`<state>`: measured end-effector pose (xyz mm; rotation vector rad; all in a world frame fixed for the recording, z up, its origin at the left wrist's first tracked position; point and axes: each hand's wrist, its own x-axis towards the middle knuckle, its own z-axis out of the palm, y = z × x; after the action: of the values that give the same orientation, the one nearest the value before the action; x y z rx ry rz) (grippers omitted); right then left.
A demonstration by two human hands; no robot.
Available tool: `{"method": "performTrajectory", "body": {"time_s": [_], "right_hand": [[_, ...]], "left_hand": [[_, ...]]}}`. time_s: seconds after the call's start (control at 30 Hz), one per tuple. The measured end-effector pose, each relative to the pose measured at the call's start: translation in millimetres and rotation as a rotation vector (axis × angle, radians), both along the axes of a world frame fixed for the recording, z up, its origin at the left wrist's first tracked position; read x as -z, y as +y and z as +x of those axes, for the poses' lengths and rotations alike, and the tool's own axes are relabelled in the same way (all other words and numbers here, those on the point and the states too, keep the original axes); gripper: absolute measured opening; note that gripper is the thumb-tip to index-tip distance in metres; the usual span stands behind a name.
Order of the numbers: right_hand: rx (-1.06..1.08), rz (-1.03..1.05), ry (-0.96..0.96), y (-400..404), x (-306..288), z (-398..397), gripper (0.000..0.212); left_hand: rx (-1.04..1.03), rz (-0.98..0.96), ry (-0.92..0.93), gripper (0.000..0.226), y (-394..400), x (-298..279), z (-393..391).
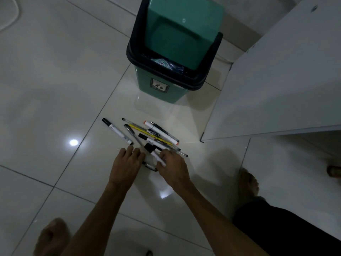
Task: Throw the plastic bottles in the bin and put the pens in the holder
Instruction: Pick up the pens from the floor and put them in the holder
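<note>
Several pens and markers [147,134] lie in a loose pile on the white tiled floor in front of a green bin [162,89]. The bin's green swing lid [182,32] is tilted back, and plastic with a printed label [163,63] shows inside the opening. My left hand [127,164] rests flat at the near left edge of the pile, fingers apart and holding nothing. My right hand [173,168] is at the near right edge, thumb and fingers closed around a white marker with a black cap [154,154]. No pen holder is in view.
A white cabinet panel [276,80] stands to the right of the bin. My bare feet [248,183] are planted on the tiles to either side, and a dark trouser leg [287,230] fills the lower right. A white cable [13,15] lies at the far left.
</note>
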<state>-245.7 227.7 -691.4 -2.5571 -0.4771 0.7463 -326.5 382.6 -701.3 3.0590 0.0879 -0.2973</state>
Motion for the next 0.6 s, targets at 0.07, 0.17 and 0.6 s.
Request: {"method": "performTrajectory", "body": {"time_s": [0.07, 0.17, 0.6], "right_hand": [[0.064, 0.007, 0.012, -5.0, -5.2, 3.0, 0.019], [0.095, 0.015, -0.02, -11.8, -9.6, 7.9, 0.02], [-0.088, -0.19, -0.168, 1.2, -2.9, 12.8, 0.029]], "left_hand": [[-0.055, -0.013, 0.003, 0.023, 1.6, -2.7, -2.6], [-0.213, -0.08, -0.002, 0.01, 1.5, -9.1, -2.4], [-0.973, -0.985, 0.129, 0.011, -14.1, -11.9, 9.9]]}}
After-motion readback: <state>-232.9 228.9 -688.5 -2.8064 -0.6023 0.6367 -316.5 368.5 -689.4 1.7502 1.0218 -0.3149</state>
